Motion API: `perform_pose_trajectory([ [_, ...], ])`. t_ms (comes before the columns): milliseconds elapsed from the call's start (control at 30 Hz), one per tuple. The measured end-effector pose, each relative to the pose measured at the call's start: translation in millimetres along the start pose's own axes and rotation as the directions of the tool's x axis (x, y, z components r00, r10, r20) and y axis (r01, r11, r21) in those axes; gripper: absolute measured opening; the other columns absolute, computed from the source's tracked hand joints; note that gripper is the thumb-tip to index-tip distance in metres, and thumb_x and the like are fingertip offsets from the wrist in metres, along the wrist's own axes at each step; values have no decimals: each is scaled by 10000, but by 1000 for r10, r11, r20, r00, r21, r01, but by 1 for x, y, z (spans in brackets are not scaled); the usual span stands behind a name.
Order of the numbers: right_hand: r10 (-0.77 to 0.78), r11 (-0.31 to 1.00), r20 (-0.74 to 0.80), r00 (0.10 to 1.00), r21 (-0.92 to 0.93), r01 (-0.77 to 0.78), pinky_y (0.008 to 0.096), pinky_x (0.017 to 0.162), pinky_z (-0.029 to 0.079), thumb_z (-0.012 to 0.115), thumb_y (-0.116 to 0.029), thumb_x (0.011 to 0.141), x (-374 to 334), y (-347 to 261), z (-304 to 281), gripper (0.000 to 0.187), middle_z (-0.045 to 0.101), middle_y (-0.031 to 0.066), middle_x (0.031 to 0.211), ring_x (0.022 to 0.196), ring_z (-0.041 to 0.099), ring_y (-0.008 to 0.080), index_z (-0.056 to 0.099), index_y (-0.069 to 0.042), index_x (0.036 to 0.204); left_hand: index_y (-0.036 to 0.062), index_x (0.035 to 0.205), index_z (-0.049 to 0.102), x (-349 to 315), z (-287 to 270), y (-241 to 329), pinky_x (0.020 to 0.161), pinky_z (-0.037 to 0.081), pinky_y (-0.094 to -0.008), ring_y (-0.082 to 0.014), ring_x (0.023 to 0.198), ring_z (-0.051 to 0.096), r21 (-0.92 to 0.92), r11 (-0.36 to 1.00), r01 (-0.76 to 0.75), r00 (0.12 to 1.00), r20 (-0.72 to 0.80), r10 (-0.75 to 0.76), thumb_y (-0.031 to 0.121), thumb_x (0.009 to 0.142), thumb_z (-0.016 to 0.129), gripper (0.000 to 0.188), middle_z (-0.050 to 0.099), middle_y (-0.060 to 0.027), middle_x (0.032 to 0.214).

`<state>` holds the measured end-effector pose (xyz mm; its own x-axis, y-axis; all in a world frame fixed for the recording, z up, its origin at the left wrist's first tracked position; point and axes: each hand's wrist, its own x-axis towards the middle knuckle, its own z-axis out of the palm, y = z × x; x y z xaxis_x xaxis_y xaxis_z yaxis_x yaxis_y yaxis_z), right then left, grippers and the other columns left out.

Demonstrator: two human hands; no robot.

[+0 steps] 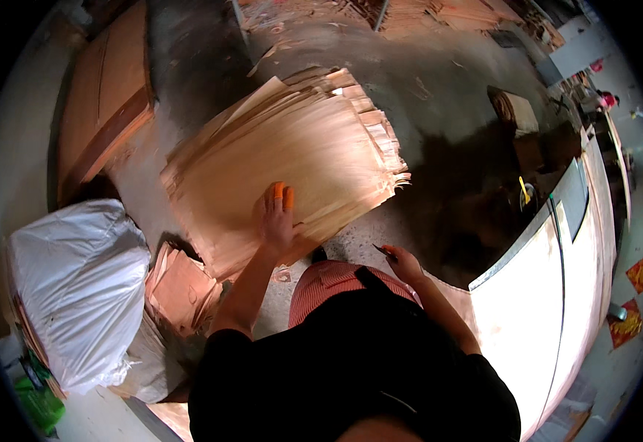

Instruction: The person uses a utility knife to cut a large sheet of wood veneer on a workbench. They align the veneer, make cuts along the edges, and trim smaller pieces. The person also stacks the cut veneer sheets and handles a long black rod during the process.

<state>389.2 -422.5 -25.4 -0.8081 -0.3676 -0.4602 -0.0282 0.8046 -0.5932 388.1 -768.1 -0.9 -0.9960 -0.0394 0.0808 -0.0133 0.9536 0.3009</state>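
Observation:
A tall stack of thin wood veneer sheets (pixel 277 158) lies in front of me, its far and right edges ragged and splayed. Orange covers sit on some fingertips of my left hand (pixel 278 221), which rests with fingers stretched out on the top sheet near the stack's close edge. At the right, apart from the stack, my right hand (pixel 405 265) is closed round a small knife (pixel 383 251); its thin dark point sticks out toward the sheets. Most of the handle is hidden by the fingers.
A white-covered pile (pixel 78 287) and smaller veneer pieces (pixel 180 289) stand at the left. Behind them is a long stack of boards (pixel 108 96). A pale bright panel (pixel 520 309) with a dark cord lies close on my right. A small bundle (pixel 514 112) sits farther back.

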Motion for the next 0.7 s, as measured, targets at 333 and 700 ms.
perform_pose_trajectory([
  [333, -106, 994, -5, 994, -42, 106, 363, 741, 457, 557, -144, 778, 7, 18, 7, 278, 589, 158, 961, 870, 573, 310, 563, -75, 1047, 18, 1254, 339, -4, 23, -13, 995, 185, -505, -349, 1221, 236, 127, 991, -39, 998, -41, 44, 271, 676, 614, 689, 260, -195, 1299],
  [700, -90, 994, 52, 995, -58, 93, 310, 665, 466, 548, -132, 789, 33, 8, 3, 259, 609, 120, 806, 723, 598, 221, 582, -103, 1045, 18, 1216, 390, -5, 25, -20, 1001, 176, -498, -362, 1209, 259, -22, 998, -55, 992, -113, 52, 280, 648, 617, 665, 292, -211, 1284],
])
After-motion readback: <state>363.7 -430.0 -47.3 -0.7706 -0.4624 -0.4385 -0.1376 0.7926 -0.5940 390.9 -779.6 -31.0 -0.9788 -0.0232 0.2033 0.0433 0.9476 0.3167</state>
